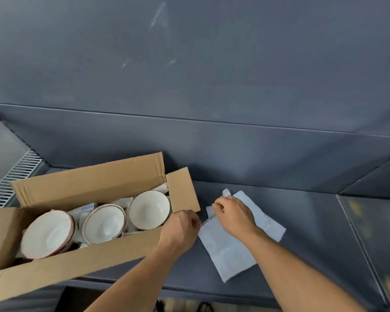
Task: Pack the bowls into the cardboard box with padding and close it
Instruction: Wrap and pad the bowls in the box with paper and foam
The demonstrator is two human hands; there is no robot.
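Note:
An open cardboard box (pixel 83 188) lies on the left of a dark blue surface, all flaps standing out. Three white bowls lie inside: a red-rimmed one (pixel 46 237) at the left, a brown-rimmed one (pixel 104 222) in the middle and a third (pixel 149 209) at the right. White padding (pixel 83 210) shows between them. Right of the box lies a pale blue padding sheet (pixel 232 246). My left hand (pixel 180 228) pinches the sheet's left edge, beside the box's right flap (pixel 182 190). My right hand (pixel 232 213) grips the sheet's crumpled far corner.
The dark blue padded surface (pixel 302 221) runs to a raised back wall (pixel 212 143). A white wire rack (pixel 14 179) sits behind the box at the left. A glossy panel (pixel 374 233) lies at the right. The front edge is just below the sheet.

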